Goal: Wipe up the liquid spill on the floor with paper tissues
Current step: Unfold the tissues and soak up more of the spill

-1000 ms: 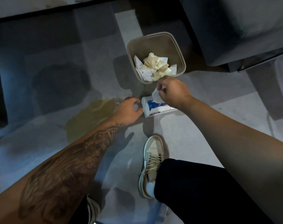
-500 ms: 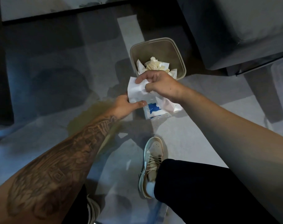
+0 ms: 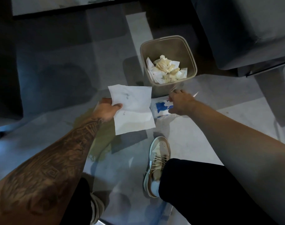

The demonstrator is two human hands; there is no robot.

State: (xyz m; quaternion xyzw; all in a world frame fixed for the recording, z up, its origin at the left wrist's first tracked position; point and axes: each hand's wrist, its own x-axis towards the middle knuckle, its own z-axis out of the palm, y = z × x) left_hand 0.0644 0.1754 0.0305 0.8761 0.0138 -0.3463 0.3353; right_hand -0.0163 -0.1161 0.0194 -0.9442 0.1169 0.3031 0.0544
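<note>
Clearly, the left hand point(image 3: 106, 109) pinches a flat white tissue sheet point(image 3: 133, 109) by its 9 o'clock edge, thumb on top, holding it above the floor. Toward the sheet's 7 o'clock lies the yellowish spill point(image 3: 104, 138). At the sheet's 3 o'clock, the right hand point(image 3: 180, 103) touches the tissue pack point(image 3: 159, 109); whether its fingers grip the pack cannot be told. A bin point(image 3: 171, 46) holding used tissues point(image 3: 166, 69) stands at the pack's 12 o'clock.
</note>
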